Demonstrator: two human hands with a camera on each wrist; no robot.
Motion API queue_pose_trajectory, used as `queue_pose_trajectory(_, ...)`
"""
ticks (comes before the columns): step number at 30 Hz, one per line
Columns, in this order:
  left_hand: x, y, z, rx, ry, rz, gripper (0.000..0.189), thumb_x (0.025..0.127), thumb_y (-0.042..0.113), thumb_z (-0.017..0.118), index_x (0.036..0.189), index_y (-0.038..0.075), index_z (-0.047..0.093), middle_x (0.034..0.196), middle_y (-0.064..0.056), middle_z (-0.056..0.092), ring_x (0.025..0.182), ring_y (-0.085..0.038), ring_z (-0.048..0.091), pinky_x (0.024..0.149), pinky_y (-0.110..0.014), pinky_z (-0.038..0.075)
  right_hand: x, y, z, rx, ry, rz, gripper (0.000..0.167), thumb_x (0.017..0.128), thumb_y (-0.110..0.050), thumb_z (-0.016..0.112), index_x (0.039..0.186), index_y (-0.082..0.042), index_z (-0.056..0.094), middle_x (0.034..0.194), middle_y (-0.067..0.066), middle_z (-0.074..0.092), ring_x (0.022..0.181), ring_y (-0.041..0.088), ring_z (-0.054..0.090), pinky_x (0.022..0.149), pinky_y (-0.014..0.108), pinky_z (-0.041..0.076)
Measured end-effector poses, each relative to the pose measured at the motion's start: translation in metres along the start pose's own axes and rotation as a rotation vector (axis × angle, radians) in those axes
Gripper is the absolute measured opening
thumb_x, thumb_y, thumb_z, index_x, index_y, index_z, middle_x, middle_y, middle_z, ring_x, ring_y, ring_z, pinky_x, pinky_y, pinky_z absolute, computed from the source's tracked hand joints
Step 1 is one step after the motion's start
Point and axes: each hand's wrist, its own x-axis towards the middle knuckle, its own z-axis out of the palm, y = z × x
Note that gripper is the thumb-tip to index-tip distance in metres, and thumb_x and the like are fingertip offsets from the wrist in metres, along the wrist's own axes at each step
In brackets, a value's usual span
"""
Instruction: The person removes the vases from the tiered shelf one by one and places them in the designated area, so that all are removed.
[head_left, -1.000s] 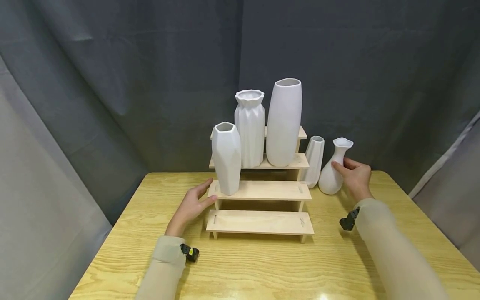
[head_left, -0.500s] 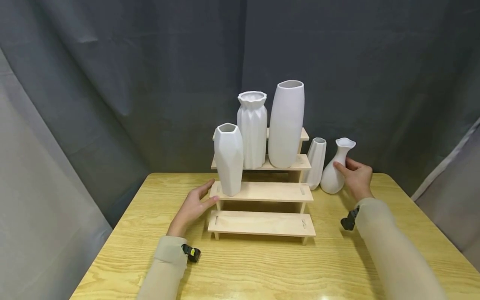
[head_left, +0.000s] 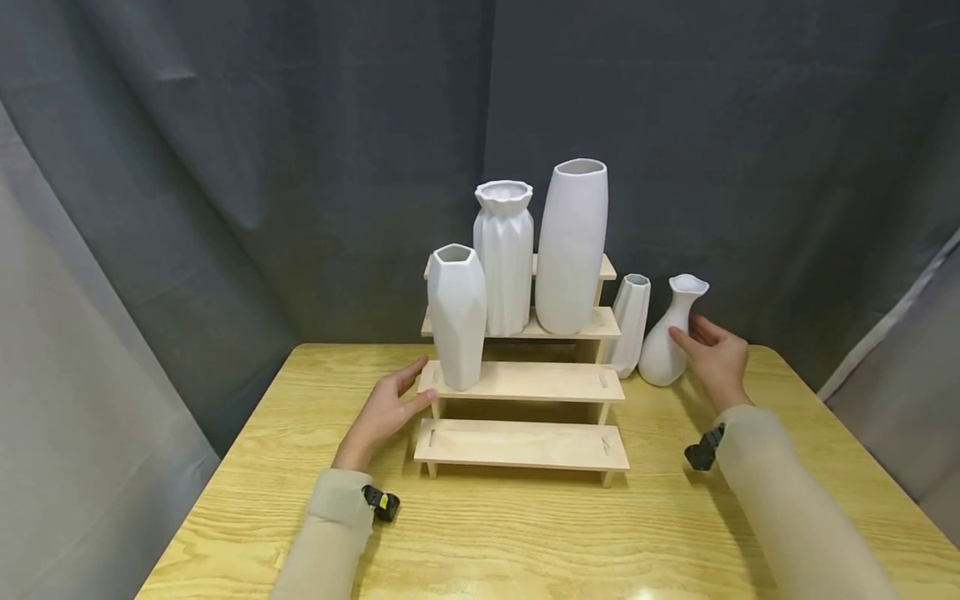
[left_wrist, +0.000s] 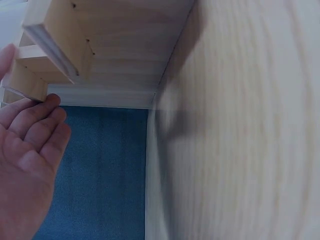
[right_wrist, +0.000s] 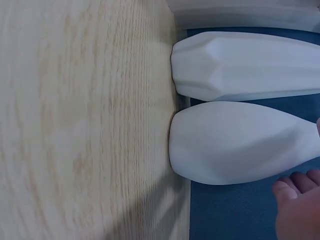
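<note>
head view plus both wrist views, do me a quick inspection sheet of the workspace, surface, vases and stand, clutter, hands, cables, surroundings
Surface: wood-grain table, bright glare spot near the front.
Job's things: stepped wooden stand; faceted vase on its second tier up; pleated vase and tall vase on the third; slim vase and flared vase on the table, right of the stand.
Clutter: nothing seen.
Left hand: at the stand's left end, fingers extended.
Right hand: at the flared vase; firmness of grip unclear.
Cables: nothing seen.
Surroundings: dark curtain behind, paler cloth at both sides.
</note>
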Motion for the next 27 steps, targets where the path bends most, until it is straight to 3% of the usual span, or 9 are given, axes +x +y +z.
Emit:
queue_pose_trajectory(9, 0.0, 0.001, -0.001, -0.005, 0.0, -0.018, 0.077, 0.093, 0.042, 0.069, 0.153, 0.007, 0.037, 0.155, -0.008, 0.036, 0.142, -0.028, 0.033, 0.115, -0.044, 0.03, -0.011, -0.004, -0.008, 0.099, 0.004, 0.055, 0.078, 0.082, -0.031, 0.081, 0.147, -0.006, 0.047, 0.148, 0.015, 0.045, 0.134, 0.024, 0.046, 0.097, 0.019, 0.045)
queue_pose_trajectory(19, 0.0, 0.001, 0.0, 0.001, 0.0, -0.008, 0.075, 0.094, 0.04, 0.068, 0.152, 0.005, 0.037, 0.155, -0.008, 0.036, 0.142, -0.03, 0.034, 0.115, -0.045, 0.03, -0.029, -0.006, -0.01, 0.067, -0.009, 0.027, 0.076, 0.084, -0.035, 0.078, 0.148, -0.006, 0.047, 0.148, 0.015, 0.047, 0.134, 0.026, 0.047, 0.098, 0.018, 0.045)
queue_pose_trajectory(27, -0.001, 0.003, -0.001, -0.025, -0.009, 0.006, 0.072, 0.095, 0.031, 0.068, 0.152, 0.003, 0.035, 0.155, -0.012, 0.034, 0.142, -0.033, 0.032, 0.115, -0.047, 0.028, -0.045, -0.012, -0.011, 0.058, -0.03, 0.008, 0.075, 0.085, -0.034, 0.078, 0.148, -0.007, 0.047, 0.147, 0.015, 0.048, 0.132, 0.022, 0.049, 0.089, 0.01, 0.046)
